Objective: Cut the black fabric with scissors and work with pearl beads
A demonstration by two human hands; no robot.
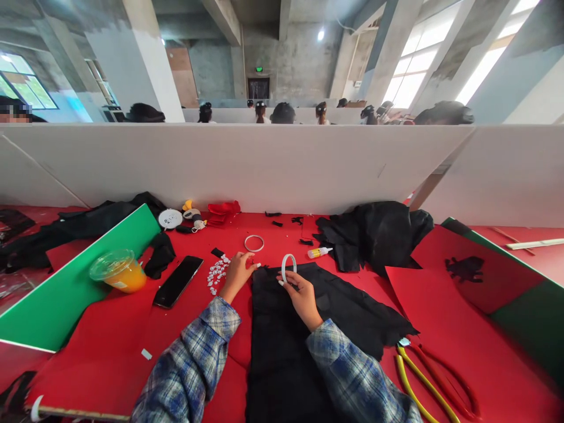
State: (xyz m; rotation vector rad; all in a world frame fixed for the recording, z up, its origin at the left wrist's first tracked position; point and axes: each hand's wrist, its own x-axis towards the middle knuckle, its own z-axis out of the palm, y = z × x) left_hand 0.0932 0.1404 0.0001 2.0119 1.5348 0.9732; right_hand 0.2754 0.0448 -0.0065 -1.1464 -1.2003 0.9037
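Note:
My right hand (pixel 302 296) pinches a small white ring (pixel 288 265) and holds it upright over a sheet of black fabric (pixel 286 341) spread on the red table. My left hand (pixel 238 273) rests curled at the fabric's upper left corner, next to a scatter of small clear beads (pixel 217 273); whether it grips anything is hidden. A second white ring (pixel 254 242) lies flat just beyond both hands. Both sleeves are blue plaid.
A black phone (pixel 177 281) and a lidded cup of orange drink (pixel 118 270) lie at left by a green board (pixel 66 282). A small glue bottle (pixel 319 252), black cloth pile (pixel 374 232), red sheets and yellow-handled pliers (pixel 418 376) lie right. White partition (pixel 264 164) behind; other people beyond.

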